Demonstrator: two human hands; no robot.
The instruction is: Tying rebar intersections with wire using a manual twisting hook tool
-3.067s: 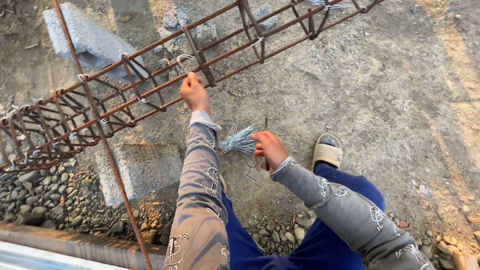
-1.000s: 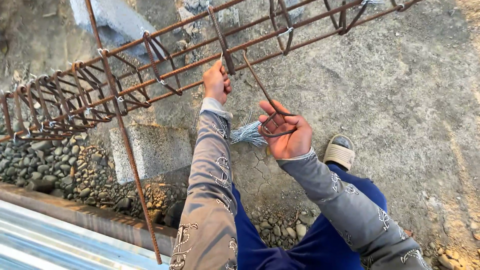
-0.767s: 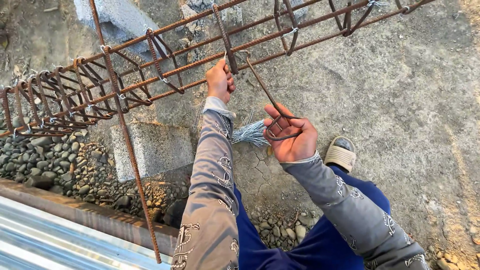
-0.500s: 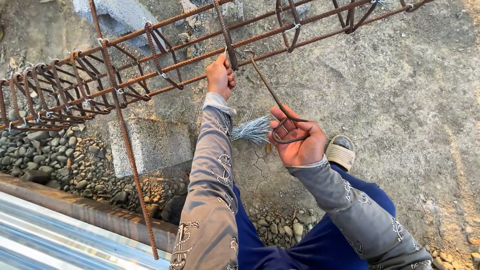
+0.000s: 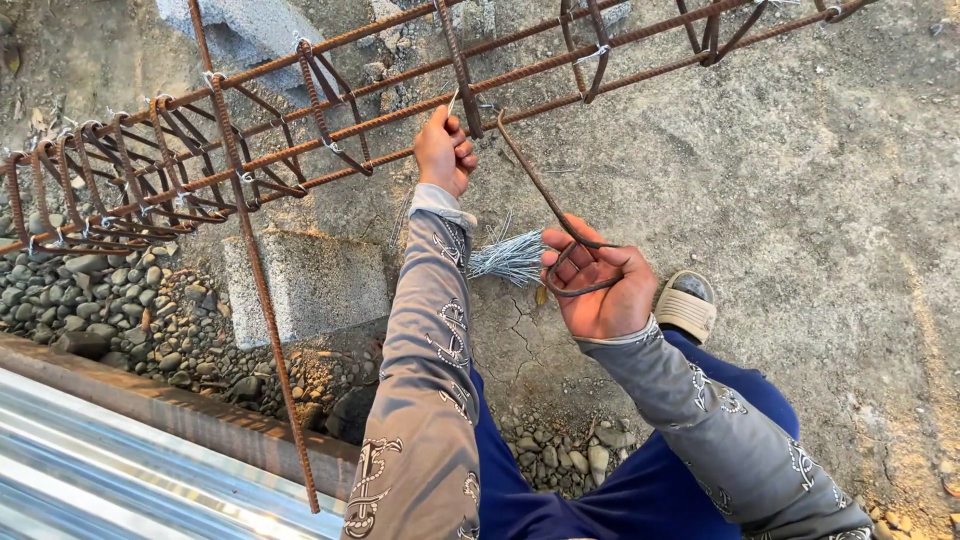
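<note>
At cage [image 5: 400, 110] | left hand [image 5: 445, 150] pinching wire | right hand [image 5: 598, 285] gripping rusty hook [image 5: 545, 195]

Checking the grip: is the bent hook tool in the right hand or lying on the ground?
In hand: right hand is closed round the hook tool.

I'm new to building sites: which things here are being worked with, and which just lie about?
In use:
left hand at the rebar cage
right hand holding a hooked tool
wire bundle

Lying about:
concrete block
pebbles
corrugated sheet
</note>
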